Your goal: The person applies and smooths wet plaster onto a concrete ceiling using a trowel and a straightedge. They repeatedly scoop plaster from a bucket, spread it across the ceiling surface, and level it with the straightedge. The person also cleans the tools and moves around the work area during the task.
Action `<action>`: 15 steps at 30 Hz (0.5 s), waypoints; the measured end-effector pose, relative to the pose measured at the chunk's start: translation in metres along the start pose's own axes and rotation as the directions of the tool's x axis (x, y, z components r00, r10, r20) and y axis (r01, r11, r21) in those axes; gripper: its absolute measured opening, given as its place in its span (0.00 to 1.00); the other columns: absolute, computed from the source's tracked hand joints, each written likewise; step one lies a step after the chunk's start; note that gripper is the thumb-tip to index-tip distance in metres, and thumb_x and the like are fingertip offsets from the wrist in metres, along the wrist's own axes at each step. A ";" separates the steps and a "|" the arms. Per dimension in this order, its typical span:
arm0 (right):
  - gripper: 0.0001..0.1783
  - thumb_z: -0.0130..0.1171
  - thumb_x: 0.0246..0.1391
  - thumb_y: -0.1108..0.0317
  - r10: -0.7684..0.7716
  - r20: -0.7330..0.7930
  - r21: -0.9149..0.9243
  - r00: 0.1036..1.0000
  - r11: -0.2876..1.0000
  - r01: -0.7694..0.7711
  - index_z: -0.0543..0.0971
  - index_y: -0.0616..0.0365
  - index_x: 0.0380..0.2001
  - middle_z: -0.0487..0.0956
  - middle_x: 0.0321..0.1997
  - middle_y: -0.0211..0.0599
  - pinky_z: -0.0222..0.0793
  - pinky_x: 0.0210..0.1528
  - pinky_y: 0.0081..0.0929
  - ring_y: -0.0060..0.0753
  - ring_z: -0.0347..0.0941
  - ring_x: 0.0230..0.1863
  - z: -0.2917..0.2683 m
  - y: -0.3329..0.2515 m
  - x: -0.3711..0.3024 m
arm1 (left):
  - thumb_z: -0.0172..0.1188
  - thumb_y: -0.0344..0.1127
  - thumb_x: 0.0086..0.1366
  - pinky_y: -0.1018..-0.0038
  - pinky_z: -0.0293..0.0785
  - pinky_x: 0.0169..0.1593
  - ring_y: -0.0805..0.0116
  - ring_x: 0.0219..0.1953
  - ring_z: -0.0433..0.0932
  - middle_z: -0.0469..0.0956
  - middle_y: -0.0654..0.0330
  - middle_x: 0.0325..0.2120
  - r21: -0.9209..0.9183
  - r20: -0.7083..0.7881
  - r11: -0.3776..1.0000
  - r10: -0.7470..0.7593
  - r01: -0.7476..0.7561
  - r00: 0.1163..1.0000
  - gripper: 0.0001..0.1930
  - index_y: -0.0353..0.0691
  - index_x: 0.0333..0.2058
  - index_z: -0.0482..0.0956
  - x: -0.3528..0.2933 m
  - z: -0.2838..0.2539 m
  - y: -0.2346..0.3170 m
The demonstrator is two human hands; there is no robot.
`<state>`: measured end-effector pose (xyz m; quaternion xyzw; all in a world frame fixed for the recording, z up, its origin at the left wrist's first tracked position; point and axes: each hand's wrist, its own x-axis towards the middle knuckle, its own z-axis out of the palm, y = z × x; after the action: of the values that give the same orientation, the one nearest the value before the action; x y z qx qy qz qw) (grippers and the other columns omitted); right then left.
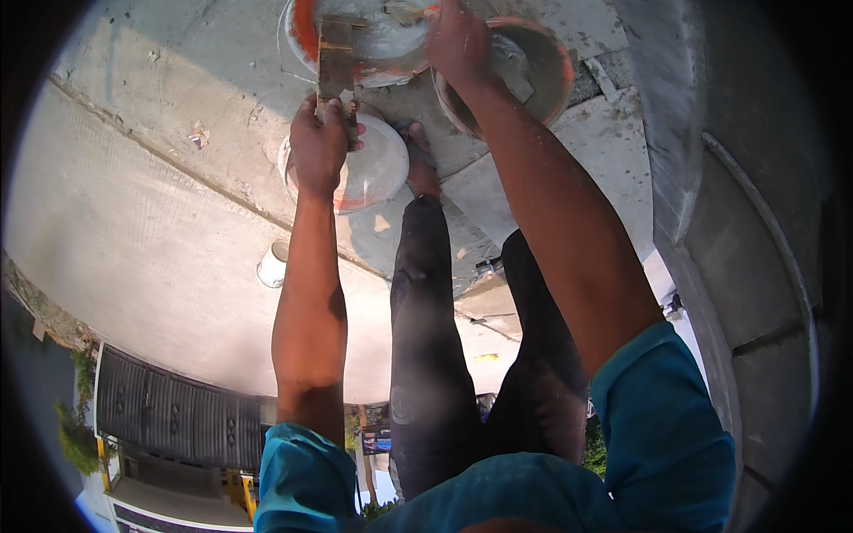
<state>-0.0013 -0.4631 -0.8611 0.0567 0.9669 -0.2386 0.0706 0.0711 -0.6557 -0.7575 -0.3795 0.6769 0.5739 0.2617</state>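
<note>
My left hand [320, 147] is closed around the lower end of a narrow wooden board [336, 62], stained with pale paste. The board stands out away from me, over the near left rim of an orange-and-white tub [305, 40]. Grey-white wet paste [386, 44] lies inside that tub. At its far right side my right hand [459, 40] is closed on a flat-bladed trowel [406, 12]. Paste coats the part of the blade that shows, and the fingers hide its handle. Below my left hand is a round whitish bucket [382, 173] with orange marks.
A second orange-rimmed tub [567, 75] with greyish liquid stands right of the paste. My foot [421, 164] is between the containers. A small white pot [273, 265] lies on the concrete floor [178, 213]. A grey wall [755, 249] rises on the right.
</note>
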 end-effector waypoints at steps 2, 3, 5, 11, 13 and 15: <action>0.17 0.55 0.61 0.72 0.017 -0.027 0.149 0.999 0.989 -0.012 0.74 0.62 0.53 0.82 0.36 0.54 0.74 0.38 0.52 0.62 0.80 0.37 -0.008 -0.002 0.005 | 0.50 0.32 0.73 0.72 0.81 0.25 0.67 0.26 0.84 0.84 0.50 0.33 0.128 0.001 0.992 0.003 -0.003 1.000 0.15 0.27 0.51 0.73 0.002 -0.007 -0.005; 0.17 0.55 0.61 0.72 0.021 -0.035 0.223 0.999 0.975 -0.013 0.74 0.62 0.53 0.83 0.36 0.54 0.75 0.38 0.52 0.61 0.80 0.36 -0.016 -0.009 0.006 | 0.51 0.33 0.72 0.70 0.81 0.26 0.66 0.26 0.84 0.84 0.49 0.32 0.187 -0.004 0.982 0.001 -0.001 1.000 0.15 0.28 0.51 0.74 0.003 -0.011 -0.009; 0.16 0.54 0.61 0.71 -0.160 -0.098 0.289 0.982 0.940 0.182 0.75 0.61 0.52 0.83 0.37 0.54 0.76 0.40 0.51 0.60 0.81 0.38 -0.032 -0.014 -0.001 | 0.51 0.36 0.72 0.67 0.81 0.27 0.62 0.27 0.85 0.84 0.49 0.31 0.425 -0.005 0.905 0.027 -0.022 1.000 0.16 0.31 0.51 0.75 0.004 -0.016 -0.004; 0.14 0.53 0.61 0.70 -0.462 -0.105 0.297 0.881 0.831 0.471 0.79 0.62 0.47 0.82 0.45 0.55 0.78 0.46 0.47 0.58 0.80 0.44 -0.066 -0.021 0.007 | 0.54 0.37 0.70 0.47 0.78 0.39 0.35 0.34 0.83 0.82 0.37 0.28 0.814 0.115 0.513 0.316 -0.272 0.942 0.16 0.39 0.53 0.76 0.003 -0.025 -0.013; 0.13 0.52 0.61 0.70 -0.426 -0.065 0.346 0.902 0.839 0.421 0.80 0.61 0.47 0.82 0.46 0.55 0.78 0.47 0.47 0.59 0.80 0.45 -0.069 -0.021 0.016 | 0.53 0.36 0.70 0.45 0.78 0.39 0.33 0.34 0.82 0.82 0.37 0.29 0.836 0.118 0.484 0.301 -0.259 0.946 0.16 0.40 0.53 0.76 0.000 -0.029 -0.007; 0.13 0.52 0.62 0.70 -0.446 -0.040 0.403 0.894 0.812 0.423 0.81 0.59 0.46 0.82 0.47 0.55 0.78 0.47 0.48 0.59 0.80 0.45 -0.071 -0.020 0.019 | 0.52 0.35 0.70 0.45 0.78 0.39 0.33 0.34 0.82 0.82 0.36 0.28 0.833 0.114 0.486 0.319 -0.266 0.941 0.15 0.40 0.53 0.76 -0.005 -0.031 -0.004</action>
<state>-0.0306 -0.4457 -0.7928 -0.1591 0.8818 -0.4430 0.0284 0.0804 -0.6855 -0.7493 -0.1029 0.9289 0.2047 0.2908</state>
